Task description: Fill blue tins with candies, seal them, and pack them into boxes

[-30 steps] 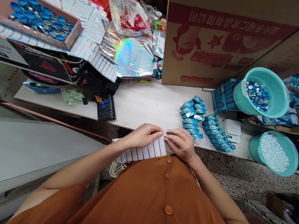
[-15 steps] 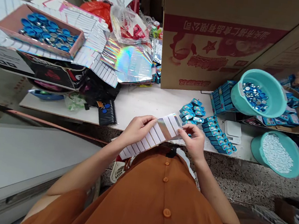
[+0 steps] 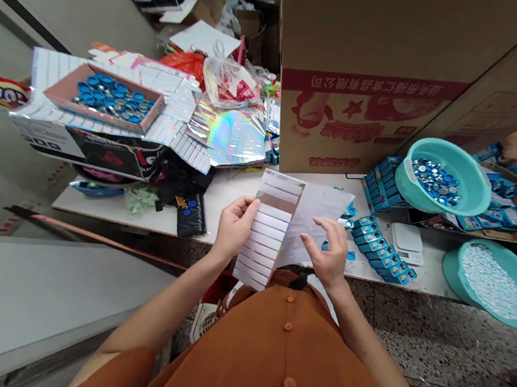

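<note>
My left hand [image 3: 234, 225] pinches the left edge of a sheet of white sticker strips [image 3: 265, 235], held nearly upright over the table's front edge. One brownish bare band crosses the sheet near its top. A pale, thin backing sheet [image 3: 315, 217] spreads out to the right from behind it. In front of that backing is my right hand [image 3: 329, 253], thumb and forefinger apart with nothing between them. Right of it, small blue boxes [image 3: 382, 249] stand in rows, some others partly hidden behind the backing sheet.
A pink box [image 3: 103, 103] of blue caps sits on sticker sheets at left. Large cartons [image 3: 377, 50] rise behind the table. At right are a teal basin of caps [image 3: 470, 196], a white scale [image 3: 407, 241] and a basin of white pellets [image 3: 452, 276]. Another person's hand [image 3: 515, 148] shows far right.
The sheet has swung from slanted to nearly upright, and its pale backing now spreads to the right. My right hand has let go of the sheet and opened. The camera view has shifted.
</note>
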Action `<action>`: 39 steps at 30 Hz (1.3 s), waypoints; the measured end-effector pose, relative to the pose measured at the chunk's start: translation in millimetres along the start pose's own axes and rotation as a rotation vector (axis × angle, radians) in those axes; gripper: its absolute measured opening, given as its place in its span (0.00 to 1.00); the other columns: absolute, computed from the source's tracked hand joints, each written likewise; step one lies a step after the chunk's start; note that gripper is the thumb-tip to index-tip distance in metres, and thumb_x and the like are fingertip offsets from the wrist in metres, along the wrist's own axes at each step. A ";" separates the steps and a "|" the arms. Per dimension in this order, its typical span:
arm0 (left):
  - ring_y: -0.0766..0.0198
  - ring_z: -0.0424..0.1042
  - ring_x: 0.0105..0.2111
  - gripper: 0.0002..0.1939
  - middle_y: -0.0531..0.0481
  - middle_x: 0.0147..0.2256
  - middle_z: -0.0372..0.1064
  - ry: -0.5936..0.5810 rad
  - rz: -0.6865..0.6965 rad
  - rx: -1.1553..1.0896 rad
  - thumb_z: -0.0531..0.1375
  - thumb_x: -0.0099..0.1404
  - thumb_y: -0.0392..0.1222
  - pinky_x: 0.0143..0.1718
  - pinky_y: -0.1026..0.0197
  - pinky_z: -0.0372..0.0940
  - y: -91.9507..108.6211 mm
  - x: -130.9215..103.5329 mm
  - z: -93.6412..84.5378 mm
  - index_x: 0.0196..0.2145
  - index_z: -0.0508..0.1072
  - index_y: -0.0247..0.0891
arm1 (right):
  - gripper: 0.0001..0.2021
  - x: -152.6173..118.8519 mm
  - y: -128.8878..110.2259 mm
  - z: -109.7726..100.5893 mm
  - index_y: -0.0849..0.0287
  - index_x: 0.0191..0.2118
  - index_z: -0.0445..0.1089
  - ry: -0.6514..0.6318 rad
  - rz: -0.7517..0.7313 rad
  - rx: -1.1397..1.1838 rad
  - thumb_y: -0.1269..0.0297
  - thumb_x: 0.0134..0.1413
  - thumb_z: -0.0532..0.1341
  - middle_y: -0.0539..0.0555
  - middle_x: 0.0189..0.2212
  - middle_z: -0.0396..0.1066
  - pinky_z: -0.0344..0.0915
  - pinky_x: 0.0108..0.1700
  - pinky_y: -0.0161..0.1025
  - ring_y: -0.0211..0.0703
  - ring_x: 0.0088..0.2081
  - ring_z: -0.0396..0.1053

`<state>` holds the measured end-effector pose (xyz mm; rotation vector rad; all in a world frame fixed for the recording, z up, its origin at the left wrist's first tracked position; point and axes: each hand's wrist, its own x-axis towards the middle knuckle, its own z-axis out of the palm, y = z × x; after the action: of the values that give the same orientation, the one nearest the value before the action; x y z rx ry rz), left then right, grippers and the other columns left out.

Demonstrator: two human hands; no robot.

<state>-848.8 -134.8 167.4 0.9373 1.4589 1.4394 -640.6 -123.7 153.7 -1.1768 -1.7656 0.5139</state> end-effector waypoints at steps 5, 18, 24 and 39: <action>0.68 0.71 0.32 0.12 0.51 0.32 0.72 0.050 0.043 -0.105 0.62 0.61 0.47 0.36 0.67 0.65 -2.2 -10.6 19.1 0.37 0.72 0.37 | 0.09 15.7 -18.3 26.0 0.58 0.35 0.72 -0.114 0.204 0.312 0.57 0.55 0.61 0.53 0.33 0.71 0.64 0.42 0.40 0.43 0.37 0.68; 0.51 0.60 0.58 0.30 0.40 0.54 0.66 0.116 1.005 0.753 0.66 0.56 0.49 0.61 0.44 0.50 18.3 26.6 -5.7 0.54 0.65 0.41 | 0.15 60.3 -20.8 35.0 0.59 0.31 0.75 -0.260 0.606 0.864 0.51 0.44 0.67 0.50 0.28 0.74 0.64 0.35 0.35 0.38 0.29 0.68; 0.49 0.58 0.60 0.29 0.43 0.56 0.65 -0.337 0.907 0.940 0.64 0.55 0.57 0.64 0.41 0.41 46.0 24.1 -11.4 0.52 0.70 0.45 | 0.15 35.6 -29.1 16.1 0.58 0.35 0.77 -0.319 0.583 0.852 0.52 0.48 0.65 0.51 0.31 0.76 0.65 0.38 0.36 0.40 0.32 0.69; 0.49 0.47 0.65 0.29 0.40 0.62 0.55 -0.573 0.749 0.785 0.60 0.61 0.54 0.64 0.40 0.40 37.2 -0.2 17.9 0.58 0.64 0.43 | 0.09 -2.5 -32.1 -9.4 0.55 0.30 0.77 -0.114 0.667 0.871 0.56 0.46 0.68 0.48 0.29 0.75 0.67 0.36 0.35 0.38 0.31 0.70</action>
<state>-834.1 -126.8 205.1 2.3495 1.2604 0.8711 -648.0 -141.9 181.0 -1.0534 -0.9692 1.5736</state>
